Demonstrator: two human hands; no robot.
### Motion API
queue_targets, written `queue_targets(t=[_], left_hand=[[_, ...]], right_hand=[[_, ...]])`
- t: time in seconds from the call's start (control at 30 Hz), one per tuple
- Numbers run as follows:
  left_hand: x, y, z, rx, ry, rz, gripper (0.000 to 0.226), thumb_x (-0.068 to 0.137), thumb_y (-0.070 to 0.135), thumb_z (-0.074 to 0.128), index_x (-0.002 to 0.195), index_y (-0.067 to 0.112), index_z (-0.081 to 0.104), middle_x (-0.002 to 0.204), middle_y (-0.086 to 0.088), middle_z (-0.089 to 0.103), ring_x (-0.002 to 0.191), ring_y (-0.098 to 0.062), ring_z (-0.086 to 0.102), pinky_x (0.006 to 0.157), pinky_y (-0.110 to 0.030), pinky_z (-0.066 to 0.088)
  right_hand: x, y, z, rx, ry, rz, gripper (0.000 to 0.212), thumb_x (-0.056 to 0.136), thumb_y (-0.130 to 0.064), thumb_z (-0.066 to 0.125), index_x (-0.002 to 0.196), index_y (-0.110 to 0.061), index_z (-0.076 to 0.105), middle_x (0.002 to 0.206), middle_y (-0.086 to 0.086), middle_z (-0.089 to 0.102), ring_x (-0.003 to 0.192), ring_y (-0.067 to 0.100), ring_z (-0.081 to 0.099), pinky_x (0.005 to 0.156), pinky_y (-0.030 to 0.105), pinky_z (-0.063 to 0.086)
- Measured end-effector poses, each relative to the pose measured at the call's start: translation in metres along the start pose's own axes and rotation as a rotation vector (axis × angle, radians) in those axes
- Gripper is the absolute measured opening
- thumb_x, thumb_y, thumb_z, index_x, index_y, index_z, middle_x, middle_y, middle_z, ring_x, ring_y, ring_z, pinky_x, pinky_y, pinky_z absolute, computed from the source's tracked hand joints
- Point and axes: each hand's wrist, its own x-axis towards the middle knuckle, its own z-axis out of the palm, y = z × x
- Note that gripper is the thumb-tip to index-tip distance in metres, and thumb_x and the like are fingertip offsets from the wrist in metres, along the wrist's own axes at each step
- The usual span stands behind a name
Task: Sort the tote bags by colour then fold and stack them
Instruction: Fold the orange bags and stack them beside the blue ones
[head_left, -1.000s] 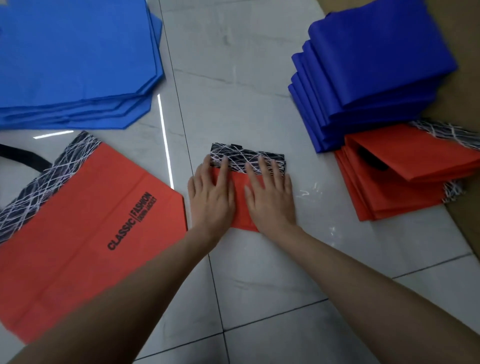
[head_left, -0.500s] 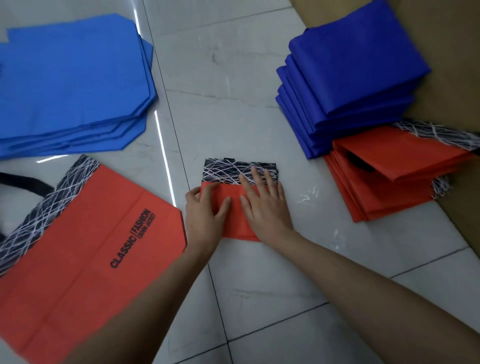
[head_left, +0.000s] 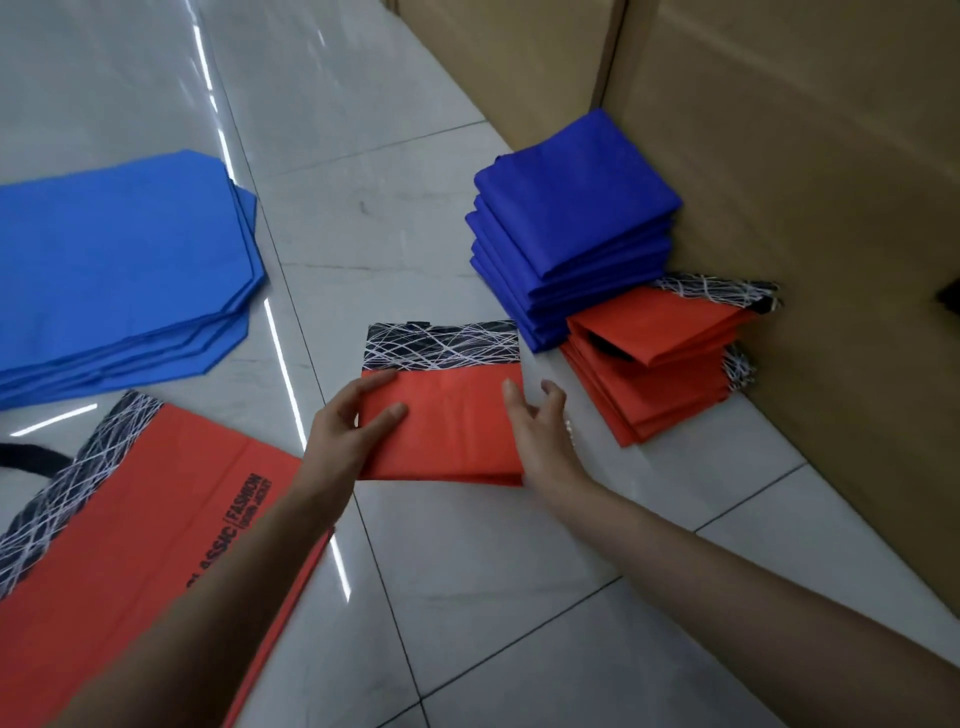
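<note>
A folded red tote bag (head_left: 452, 415) with a black-and-white scribble band lies on the floor in the middle. My left hand (head_left: 348, 431) pinches its left edge, thumb on top. At the bag's right edge is my right hand (head_left: 540, 431), fingers loosely spread; whether they grip the bag I cannot tell. A stack of folded red bags (head_left: 660, 374) sits to the right, and a stack of folded dark blue bags (head_left: 571, 239) behind it. An unfolded red bag (head_left: 130, 525) printed CLASSIC FASHION lies at the lower left. Flat lighter blue bags (head_left: 119, 270) are piled at the far left.
Brown cardboard boxes (head_left: 805, 182) stand as a wall along the right, right behind both folded stacks. The floor is glossy pale tile (head_left: 467, 571) with dark grout lines. A black handle strap (head_left: 31, 457) of the unfolded red bag shows at the left edge.
Both hands stopped pressing flat on the folded red bag and moved out to its left and right edges. The view swung up and right, showing the cardboard boxes.
</note>
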Motion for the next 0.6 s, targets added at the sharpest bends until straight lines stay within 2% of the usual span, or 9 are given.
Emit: queue_targets(t=[0.03, 0.1, 0.2, 0.33, 0.4, 0.47, 0.53, 0.6], left_hand=[[0.002, 0.007, 0.001, -0.012, -0.021, 0.012, 0.035, 0.081, 0.011, 0.069, 0.113, 0.025, 0.064, 0.118, 0.007, 0.063, 0.101, -0.006, 0.060, 0.074, -0.013, 0.049], [0.006, 0.022, 0.005, -0.025, -0.062, 0.027, 0.036, 0.079, 0.015, 0.070, 0.113, 0.026, 0.065, 0.120, 0.006, 0.063, 0.103, -0.007, 0.060, 0.075, -0.015, 0.049], [0.010, 0.042, 0.018, 0.001, -0.127, 0.074, 0.036, 0.079, 0.014, 0.070, 0.114, 0.025, 0.064, 0.122, 0.006, 0.062, 0.101, -0.006, 0.060, 0.075, -0.018, 0.050], [0.014, 0.060, 0.045, 0.018, -0.166, 0.123, 0.033, 0.082, 0.009, 0.069, 0.109, 0.027, 0.064, 0.121, 0.003, 0.062, 0.091, -0.003, 0.060, 0.068, -0.016, 0.050], [0.016, 0.068, 0.063, 0.065, -0.183, 0.151, 0.030, 0.083, 0.010, 0.069, 0.106, 0.029, 0.063, 0.120, 0.003, 0.061, 0.086, 0.000, 0.060, 0.066, -0.016, 0.050], [0.019, 0.076, 0.083, 0.099, -0.175, 0.192, 0.029, 0.085, 0.013, 0.068, 0.109, 0.027, 0.060, 0.121, 0.004, 0.058, 0.086, -0.001, 0.061, 0.067, -0.019, 0.051], [0.024, 0.082, 0.106, 0.162, -0.122, 0.253, 0.029, 0.087, 0.018, 0.066, 0.114, 0.025, 0.057, 0.127, 0.002, 0.050, 0.100, -0.009, 0.058, 0.079, -0.025, 0.051], [0.025, 0.083, 0.129, 0.283, -0.092, 0.298, 0.035, 0.088, 0.021, 0.065, 0.120, 0.022, 0.052, 0.127, 0.002, 0.041, 0.110, -0.011, 0.050, 0.089, -0.022, 0.043]], right_hand=[[-0.003, -0.006, -0.006, 0.061, -0.072, 0.054, 0.062, 0.096, -0.051, 0.039, 0.146, -0.018, 0.021, 0.143, 0.003, 0.040, 0.128, 0.022, 0.040, 0.097, 0.029, 0.029], [-0.008, -0.012, -0.016, 0.103, -0.124, 0.021, 0.053, 0.096, -0.050, 0.041, 0.138, -0.019, 0.032, 0.133, 0.000, 0.049, 0.113, 0.016, 0.049, 0.091, 0.027, 0.034], [-0.008, -0.014, -0.028, 0.216, -0.042, -0.082, 0.036, 0.093, -0.036, 0.055, 0.123, -0.020, 0.042, 0.119, -0.001, 0.056, 0.105, 0.013, 0.055, 0.092, 0.031, 0.044], [-0.009, -0.020, -0.056, 0.317, 0.054, -0.195, 0.035, 0.089, -0.015, 0.063, 0.118, -0.020, 0.043, 0.114, 0.001, 0.059, 0.107, 0.016, 0.058, 0.098, 0.037, 0.046], [-0.012, -0.023, -0.074, 0.342, 0.125, -0.257, 0.033, 0.088, -0.009, 0.063, 0.111, -0.020, 0.042, 0.102, -0.003, 0.061, 0.098, 0.014, 0.060, 0.094, 0.036, 0.049], [-0.016, -0.026, -0.090, 0.369, 0.208, -0.287, 0.030, 0.089, -0.009, 0.062, 0.108, -0.020, 0.042, 0.095, -0.009, 0.059, 0.089, 0.007, 0.060, 0.086, 0.029, 0.051], [-0.015, -0.024, -0.106, 0.416, 0.340, -0.267, 0.028, 0.091, -0.011, 0.061, 0.108, -0.020, 0.041, 0.095, -0.010, 0.058, 0.085, 0.001, 0.058, 0.078, 0.021, 0.048], [-0.008, -0.017, -0.123, 0.475, 0.505, -0.186, 0.027, 0.091, -0.014, 0.061, 0.107, -0.019, 0.040, 0.107, 0.000, 0.059, 0.092, 0.011, 0.059, 0.082, 0.027, 0.047]])
